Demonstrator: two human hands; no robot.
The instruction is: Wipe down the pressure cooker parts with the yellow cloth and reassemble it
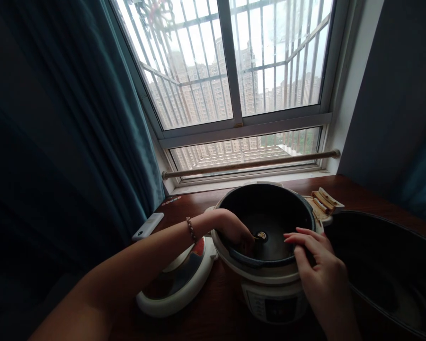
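An electric pressure cooker (pixel 270 303) stands on the table with its top uncovered. My left hand (pixel 237 232) reaches over the rim into the dark cooker well (pixel 266 199), its fingers bent together low inside. They are in shadow beside a small round metal sensor (pixel 261 235) at the bottom; what they hold, if anything, is hidden. Over the right side of the rim, my right hand (pixel 319 265) has its fingers stretched out and apart, with nothing in them. The cooker lid (pixel 177 284) lies to the left, partly beneath my left forearm.
At right sits a large dark pot (pixel 386 265), close to my right hand. A white phone-like object (pixel 149 226) lies left of the cooker. Behind are a window (pixel 237 94) and a horizontal rail (pixel 252 165); a blue curtain (pixel 120 118) hangs at left.
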